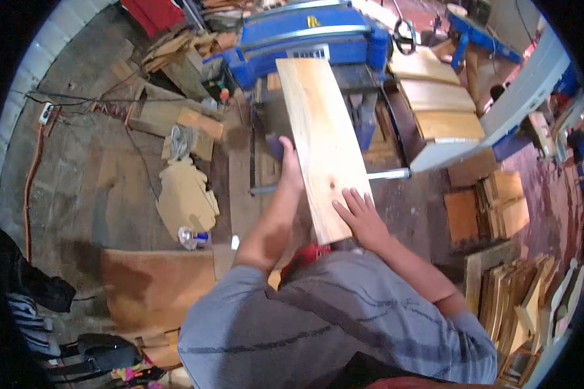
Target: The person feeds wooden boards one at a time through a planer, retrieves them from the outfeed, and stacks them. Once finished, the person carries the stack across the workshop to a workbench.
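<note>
A long pale wooden board (324,142) with a dark knot near its close end stretches from my waist to the blue machine (308,32). Its far end overlaps the machine's front. My left hand (292,167) grips the board's left edge, thumb up along the side and fingers hidden beneath. Flat on the top face near the close right corner lies my right hand (365,220), fingers spread.
Right of the machine lie several planed boards (435,94). Upright boards (512,295) stand at lower right, by stacked wood pieces (499,204). Cut cardboard (185,198) and a brown sheet (159,288) lie on the left floor. An orange cord (34,188) runs along the left.
</note>
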A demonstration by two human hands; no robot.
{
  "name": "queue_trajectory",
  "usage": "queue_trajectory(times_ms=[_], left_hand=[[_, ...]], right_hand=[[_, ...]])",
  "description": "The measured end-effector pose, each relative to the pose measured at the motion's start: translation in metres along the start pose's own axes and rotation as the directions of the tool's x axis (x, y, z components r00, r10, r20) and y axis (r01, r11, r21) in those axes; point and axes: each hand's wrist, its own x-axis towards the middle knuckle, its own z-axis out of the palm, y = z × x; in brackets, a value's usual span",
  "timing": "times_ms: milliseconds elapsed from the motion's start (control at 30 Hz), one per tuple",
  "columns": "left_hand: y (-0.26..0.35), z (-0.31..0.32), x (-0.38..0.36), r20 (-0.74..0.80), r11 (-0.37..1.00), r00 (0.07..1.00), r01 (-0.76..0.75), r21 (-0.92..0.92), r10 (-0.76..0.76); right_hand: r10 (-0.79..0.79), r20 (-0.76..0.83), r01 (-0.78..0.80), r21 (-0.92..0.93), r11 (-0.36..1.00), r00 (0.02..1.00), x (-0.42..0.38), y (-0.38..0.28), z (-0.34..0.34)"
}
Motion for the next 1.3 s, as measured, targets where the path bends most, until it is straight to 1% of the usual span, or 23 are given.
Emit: queue_trajectory(times_ms=[33, 67, 100, 133, 167, 267, 367, 467, 567, 700, 767, 800, 833, 867, 900, 933, 1000, 1033, 1067, 1133, 1167, 1233, 1300], left_hand=[[-0.009, -0.019, -0.013, -0.007, 0.995, 0.995, 0.101, 0.016, -0.101], [-0.018, -0.035, -0.023, -0.024, 0.994, 0.994, 0.110, 0.010, -0.110], [-0.022, -0.049, -0.022, -0.149, 0.960, 0.986, 0.111, 0.257, -0.074], [-0.022, -0.056, -0.014, -0.247, 0.863, 0.969, 0.123, 0.489, 0.002], [-0.025, -0.067, -0.015, -0.273, 0.857, 0.960, 0.088, 0.508, 0.063], [-0.026, -0.094, -0.015, -0.360, 0.807, 0.923, 0.106, 0.581, 0.138], [-0.022, -0.112, -0.014, -0.427, 0.813, 0.890, 0.126, 0.568, 0.161], [-0.015, -0.136, 0.002, -0.406, 0.784, 0.893, 0.108, 0.611, 0.193], [0.003, -0.135, 0.020, -0.437, 0.764, 0.875, 0.134, 0.631, 0.207], [0.041, -0.159, 0.053, -0.418, 0.735, 0.887, 0.149, 0.662, 0.197], [0.056, -0.178, 0.066, -0.445, 0.630, 0.888, 0.278, 0.725, 0.120], [0.062, -0.185, 0.073, -0.441, 0.635, 0.890, 0.273, 0.723, 0.118], [0.068, -0.191, 0.082, -0.410, 0.472, 0.891, 0.281, 0.836, 0.196], [0.067, -0.198, 0.084, -0.374, 0.292, 0.891, 0.297, 0.909, 0.257], [0.073, -0.167, 0.075, -0.390, 0.199, 0.879, 0.345, 0.917, 0.274], [0.071, -0.170, 0.069, -0.394, 0.206, 0.880, 0.348, 0.915, 0.264], [0.069, -0.174, 0.057, -0.177, -0.237, 0.914, 0.275, 0.932, 0.364], [0.071, -0.169, 0.044, -0.150, -0.347, 0.954, 0.237, 0.907, 0.260], [0.069, -0.168, 0.032, -0.149, -0.346, 0.955, 0.234, 0.908, 0.256], [0.065, -0.168, 0.007, 0.012, -0.550, 0.982, 0.094, 0.830, 0.186], [0.065, -0.166, -0.005, 0.010, -0.548, 0.984, 0.091, 0.831, 0.179], [0.072, -0.155, -0.018, 0.054, -0.586, 0.993, -0.105, 0.804, -0.104], [0.084, -0.134, -0.022, 0.026, -0.561, 0.986, -0.115, 0.820, -0.165]], right_hand=[[0.000, 0.023, -0.001, 0.036, 0.999, 1.000, -0.006, -0.008, -0.001], [0.007, 0.036, -0.009, 0.050, 0.999, 0.999, -0.017, -0.015, 0.004], [-0.005, 0.042, 0.002, 0.059, 0.998, 0.999, -0.019, -0.016, 0.010], [-0.022, 0.040, 0.020, 0.056, 0.998, 0.999, -0.015, -0.013, 0.013], [-0.015, 0.045, 0.012, 0.069, 0.998, 0.999, -0.017, -0.013, 0.016], [-0.044, 0.072, 0.041, 0.041, 0.998, 0.996, -0.013, -0.010, 0.024], [-0.038, 0.108, 0.034, 0.042, 0.999, 0.993, -0.001, -0.009, 0.026], [-0.036, 0.139, 0.033, 0.024, 0.999, 0.990, 0.020, -0.008, 0.023], [-0.024, 0.164, 0.023, 0.010, 1.000, 0.986, 0.052, -0.007, 0.026], [-0.008, 0.187, 0.016, -0.043, 0.999, 0.982, 0.105, -0.005, 0.037], [0.016, 0.211, -0.005, -0.055, 0.999, 0.977, 0.125, -0.007, 0.045], [0.027, 0.207, -0.012, -0.074, 0.997, 0.978, 0.140, -0.004, 0.048], [0.019, 0.154, -0.010, -0.061, 0.998, 0.988, 0.149, 0.001, 0.061], [0.026, 0.157, -0.016, -0.066, 0.998, 0.987, 0.159, 0.006, 0.070], [0.035, 0.144, -0.025, -0.072, 0.997, 0.989, 0.168, 0.010, 0.077], [0.041, 0.131, -0.031, -0.078, 0.996, 0.991, 0.176, 0.013, 0.081], [0.045, 0.141, -0.038, -0.051, 0.998, 0.989, 0.188, 0.014, 0.087], [0.053, 0.146, -0.042, -0.075, 0.996, 0.988, 0.192, 0.013, 0.095], [0.060, 0.150, -0.045, -0.100, 0.994, 0.987, 0.196, 0.013, 0.100], [0.063, 0.160, -0.049, -0.094, 0.994, 0.985, 0.205, 0.011, 0.097], [0.070, 0.180, -0.054, -0.090, 0.994, 0.981, 0.209, 0.011, 0.097], [0.083, 0.199, -0.067, -0.089, 0.994, 0.976, 0.219, 0.011, 0.092], [0.111, 0.243, -0.091, -0.092, 0.992, 0.964, 0.225, 0.008, 0.086]])
